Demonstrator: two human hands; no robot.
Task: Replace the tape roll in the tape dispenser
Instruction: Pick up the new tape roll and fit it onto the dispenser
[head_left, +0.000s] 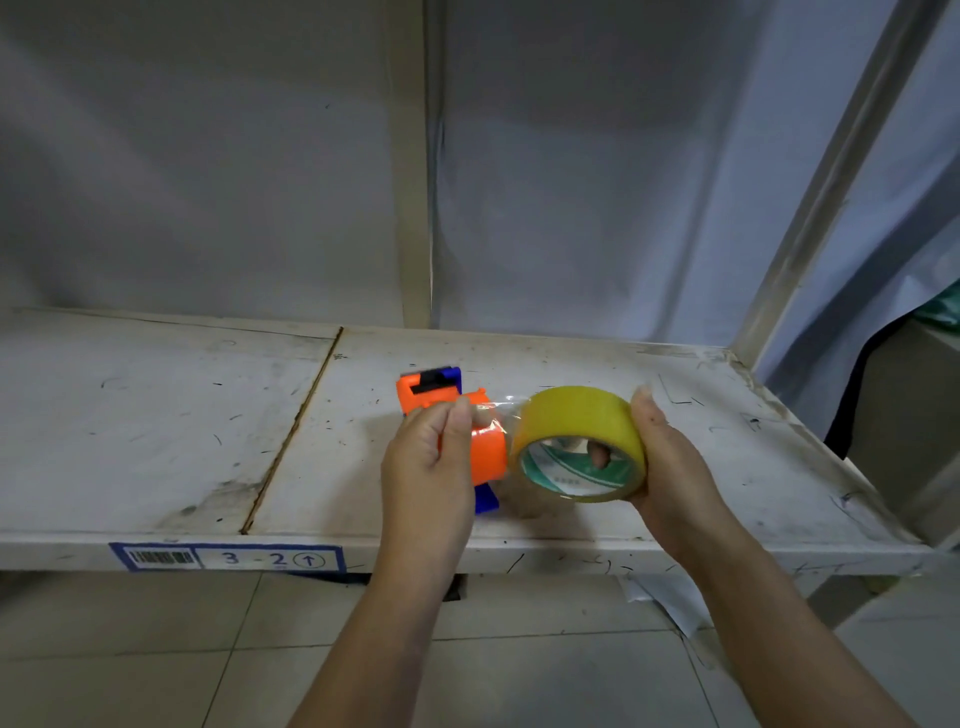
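yellow tape roll (579, 441) gripped by right hand (670, 467), fingers curled through its core; left hand (428, 467) pinches its loose end beside orange dispenser (457, 421) above shelf (156, 441).

White metal shelf (156, 415), scuffed, marked with dark scratches and smudges. Surface in two panels; seam (291, 436) runs front to back, left of centre. Front edge carries blue-bordered label (226, 558): barcode, "3-2", circled up arrow. Orange and blue tape dispenser (441, 410) near middle of right panel; contact with shelf cannot be told, partly hidden behind hand.
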